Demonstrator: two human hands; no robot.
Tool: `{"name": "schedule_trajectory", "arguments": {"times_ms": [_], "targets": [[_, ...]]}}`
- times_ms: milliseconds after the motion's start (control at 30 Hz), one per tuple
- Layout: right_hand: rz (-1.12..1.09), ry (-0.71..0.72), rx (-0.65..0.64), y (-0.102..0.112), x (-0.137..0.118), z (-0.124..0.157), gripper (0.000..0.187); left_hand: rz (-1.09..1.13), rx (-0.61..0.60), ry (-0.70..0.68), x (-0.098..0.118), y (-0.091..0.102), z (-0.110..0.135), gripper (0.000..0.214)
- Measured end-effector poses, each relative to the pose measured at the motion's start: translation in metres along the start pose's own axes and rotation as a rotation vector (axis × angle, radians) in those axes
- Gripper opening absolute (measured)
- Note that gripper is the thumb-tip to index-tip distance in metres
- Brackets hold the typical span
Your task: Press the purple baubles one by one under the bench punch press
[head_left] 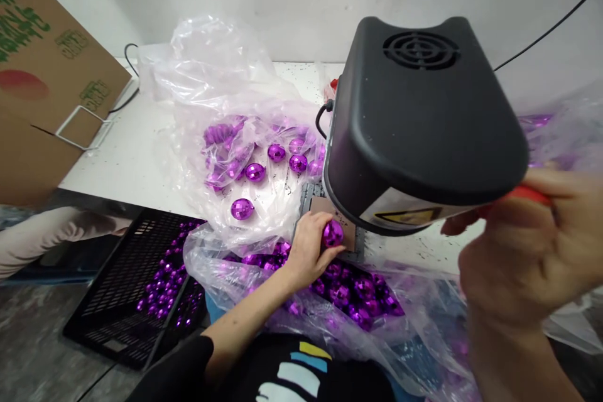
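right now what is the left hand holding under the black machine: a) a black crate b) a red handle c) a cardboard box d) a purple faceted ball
d: the left hand grips a purple faceted ball against the small pad beneath the black machine, while the right hand is the one on the red handle.

Glossy faceted purple bauble; matt black plastic machine housing.
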State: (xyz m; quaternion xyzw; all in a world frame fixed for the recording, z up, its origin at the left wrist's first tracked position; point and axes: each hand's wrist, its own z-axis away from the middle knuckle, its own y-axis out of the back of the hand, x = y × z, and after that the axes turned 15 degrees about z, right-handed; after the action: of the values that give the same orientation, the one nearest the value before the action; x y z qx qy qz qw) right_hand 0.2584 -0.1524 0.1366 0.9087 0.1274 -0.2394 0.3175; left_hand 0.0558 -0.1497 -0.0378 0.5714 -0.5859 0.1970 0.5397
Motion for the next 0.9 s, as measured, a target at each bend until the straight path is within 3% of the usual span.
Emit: {"name": "schedule_trajectory", "arguments": {"times_ms": [167,267,333,400,467,567,633,700,767,833,900], "targets": [[-0.119,-0.02,0.043,-0.014,-0.008,-0.009,0.042,-0.189,-0.223,-0.105,0.017,-0.01,0.054,0.064],[-0.104,-0.039,0.046,-0.014,-0.006,-0.008,0.036,-0.182,-0.263,-0.129,0.024,-0.005,0.053,0.074],[-0.084,-0.035,0.038,-0.012,-0.005,-0.008,0.035,-0.154,-0.132,-0.16,0.022,0.018,0.038,0.062],[-0.072,-0.023,0.022,-0.012,-0.005,-0.01,0.037,-0.23,0.096,-0.128,0.012,0.053,0.019,0.041],[-0.074,-0.019,0.025,-0.012,-0.006,-0.011,0.039,-0.419,0.271,0.047,-0.005,0.092,0.005,0.035],[-0.087,-0.02,0.037,-0.014,-0.007,-0.014,0.04,-0.687,0.152,0.415,-0.029,0.136,-0.005,0.039],[-0.083,-0.016,0.028,-0.015,-0.007,-0.016,0.042,-0.717,0.068,0.548,-0.035,0.149,-0.006,0.043],[-0.086,-0.016,0.016,-0.015,-0.007,-0.017,0.041,-0.611,0.172,0.554,-0.029,0.152,-0.007,0.04],[-0.105,-0.015,0.011,-0.015,-0.006,-0.019,0.038,-0.354,0.4,0.495,-0.014,0.149,-0.01,0.036],[-0.123,-0.006,0.005,-0.015,-0.004,-0.021,0.036,0.069,0.568,0.479,0.006,0.14,-0.014,0.043],[-0.132,0.001,0.001,-0.016,-0.004,-0.024,0.037,0.569,0.563,0.543,0.023,0.126,-0.017,0.05]]}}
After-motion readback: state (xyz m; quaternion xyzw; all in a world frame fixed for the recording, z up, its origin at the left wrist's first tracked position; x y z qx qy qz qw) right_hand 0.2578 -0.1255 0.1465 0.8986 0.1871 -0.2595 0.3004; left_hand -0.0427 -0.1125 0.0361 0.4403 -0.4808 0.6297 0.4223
